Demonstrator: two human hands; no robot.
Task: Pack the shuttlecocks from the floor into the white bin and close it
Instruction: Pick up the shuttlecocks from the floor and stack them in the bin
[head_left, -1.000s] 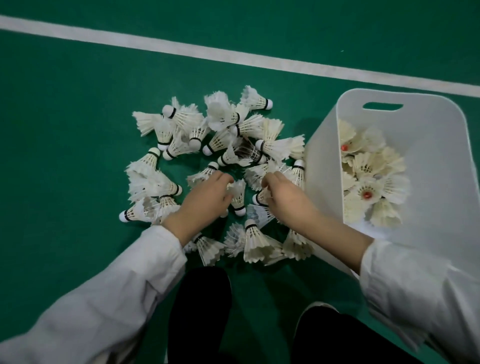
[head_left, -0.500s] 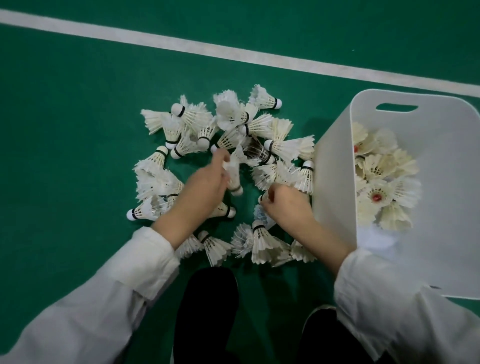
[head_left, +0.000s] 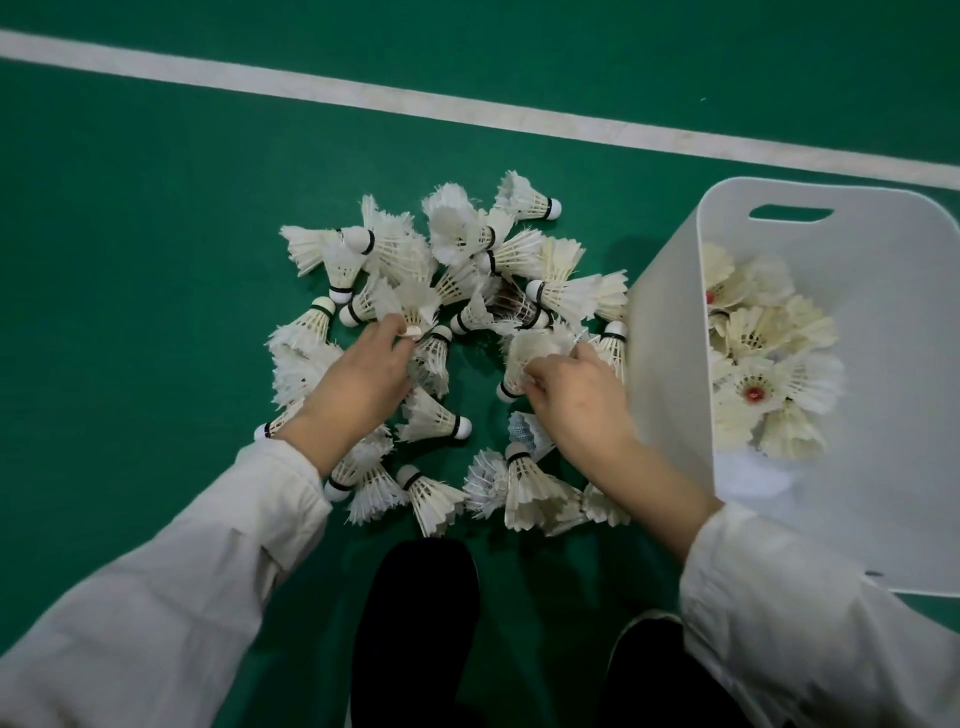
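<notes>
Many shuttlecocks (head_left: 467, 249) heaped on floor (head_left: 130, 260), left hand (head_left: 358, 384) pinching one, right hand (head_left: 576, 400) curled round another, part-filled bin (head_left: 670, 364) just beside

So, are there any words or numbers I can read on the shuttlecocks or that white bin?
No words or numbers can be read anywhere.
Shuttlecocks: only black bands show; any print is too small to read.
White bin: plain, no label in view.
Floor: one white line, a court mark and not writing.
</notes>
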